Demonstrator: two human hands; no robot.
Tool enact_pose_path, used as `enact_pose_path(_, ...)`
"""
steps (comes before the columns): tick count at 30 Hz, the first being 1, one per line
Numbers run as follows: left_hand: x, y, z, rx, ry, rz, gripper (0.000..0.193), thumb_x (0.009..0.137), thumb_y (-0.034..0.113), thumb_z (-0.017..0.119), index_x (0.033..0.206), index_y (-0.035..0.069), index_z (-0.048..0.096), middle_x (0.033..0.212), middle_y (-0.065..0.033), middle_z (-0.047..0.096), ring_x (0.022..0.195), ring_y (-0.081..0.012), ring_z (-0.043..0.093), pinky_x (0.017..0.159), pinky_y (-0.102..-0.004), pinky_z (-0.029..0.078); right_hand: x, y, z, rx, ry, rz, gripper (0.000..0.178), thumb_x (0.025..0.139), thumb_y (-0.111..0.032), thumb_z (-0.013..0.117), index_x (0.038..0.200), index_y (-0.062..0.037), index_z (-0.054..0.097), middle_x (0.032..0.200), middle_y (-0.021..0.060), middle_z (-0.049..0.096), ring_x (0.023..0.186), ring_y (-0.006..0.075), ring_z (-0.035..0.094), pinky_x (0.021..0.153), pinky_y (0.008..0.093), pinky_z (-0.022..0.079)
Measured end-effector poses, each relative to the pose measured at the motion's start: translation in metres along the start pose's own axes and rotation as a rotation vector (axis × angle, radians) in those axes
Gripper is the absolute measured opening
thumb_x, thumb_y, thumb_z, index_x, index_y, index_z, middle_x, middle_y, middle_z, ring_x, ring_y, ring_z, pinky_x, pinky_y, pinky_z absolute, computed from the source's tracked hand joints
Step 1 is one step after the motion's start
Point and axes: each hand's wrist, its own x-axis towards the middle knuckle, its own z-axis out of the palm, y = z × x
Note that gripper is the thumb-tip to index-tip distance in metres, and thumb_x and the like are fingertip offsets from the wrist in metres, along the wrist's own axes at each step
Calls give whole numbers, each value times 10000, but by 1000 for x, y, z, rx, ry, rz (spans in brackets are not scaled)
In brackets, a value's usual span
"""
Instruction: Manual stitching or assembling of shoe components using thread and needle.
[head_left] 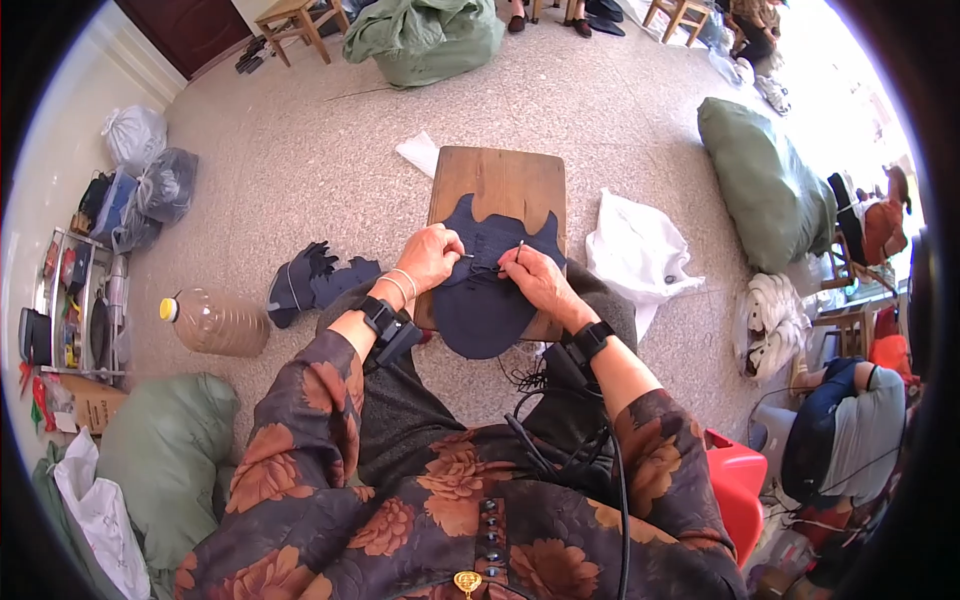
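Observation:
A dark navy cut fabric piece [490,325], with pointed corners at its far side and a rounded near end, lies over a small wooden bench [497,170] in front of me. My left hand [430,255] is closed at the fabric's left side, thumb and forefinger pinching a tiny thing too small to name. Across from it, my right hand [538,280] pinches a thin needle-like tool [520,247] that points up from the fingers. Dark cord or thread shows on the fabric between the two hands.
Left of my legs lie stacked dark fabric pieces [297,285] and a large plastic bottle [218,322] with a yellow cap. A white plastic bag [640,250] sits right of the bench. Big green sacks [765,185] stand around. A black cable [622,500] hangs over my lap.

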Motion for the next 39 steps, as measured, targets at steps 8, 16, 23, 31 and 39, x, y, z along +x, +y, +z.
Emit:
enact_pose_path(8, 9, 4, -1, 13, -74, -11, 61, 781, 53, 691, 823, 19, 720, 785, -93, 650, 721, -194, 640, 688, -319, 525, 4, -4, -16, -158, -153, 4, 199, 958, -141, 553, 993, 36, 639, 929, 85, 669, 876, 163, 661, 812, 293, 509)
enact_pose_path(16, 13, -4, -4, -325, -221, -245, 41, 785, 32, 710, 823, 22, 723, 722, -45, 671, 672, -97, 617, 658, -257, 513, 5, -5, -12, 52, -126, 70, 217, 929, -133, 563, 931, 65, 652, 870, 151, 687, 837, 225, 701, 746, 326, 527)
enact_pose_path(23, -4, 14, 2, 46, -30, 15, 78, 794, 25, 697, 867, 28, 726, 786, -106, 614, 724, -238, 645, 684, -335, 514, 8, -4, -14, -110, -112, -69, 198, 926, -124, 571, 890, 50, 656, 971, 165, 681, 860, 281, 692, 774, 346, 530)
enact_pose_path(31, 3, 15, -4, 62, -27, 94, 94, 774, -22, 653, 860, 12, 663, 791, -130, 609, 743, -285, 638, 692, -366, 521, 9, -7, -18, -223, -131, -196, 186, 903, -116, 577, 843, 40, 658, 1128, 167, 652, 918, 329, 672, 836, 382, 527)
enact_pose_path(39, 4, 14, 0, 65, -22, 112, 97, 783, 33, 676, 861, 22, 620, 814, -139, 601, 802, -315, 630, 724, -399, 508, 8, -4, -16, -124, -109, -139, 184, 905, -120, 584, 821, 29, 652, 1127, 147, 656, 935, 298, 669, 847, 366, 521)
